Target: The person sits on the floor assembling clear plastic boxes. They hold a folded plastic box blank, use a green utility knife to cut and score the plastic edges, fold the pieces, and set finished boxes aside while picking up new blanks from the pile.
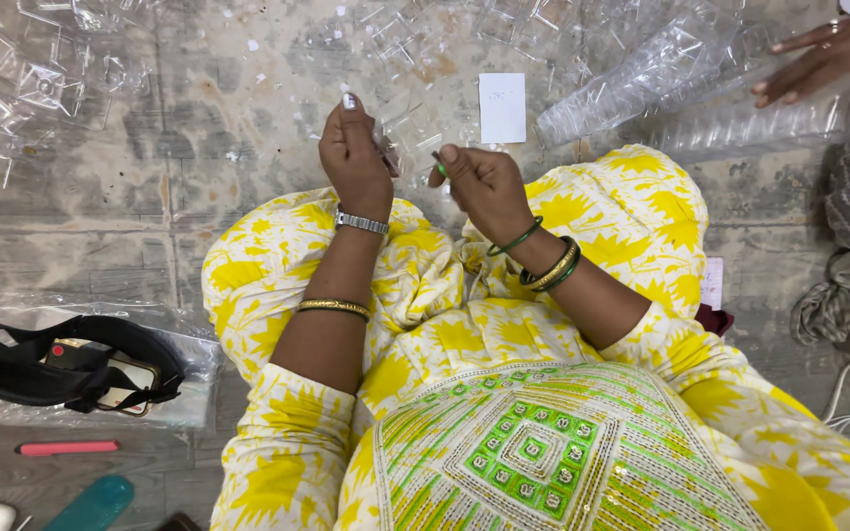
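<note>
A: What do the hands hold?
B: The left hand (354, 157) pinches a small clear plastic piece (397, 136) above the lap; the right hand (484, 182) is closed on a green bit (439, 167).
A: Handling?
B: Likely light, thin, slippery; grip its edges.

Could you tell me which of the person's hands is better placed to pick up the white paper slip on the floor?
Probably the right hand: the white slip lies just above it, nearer than to the left hand.
</note>
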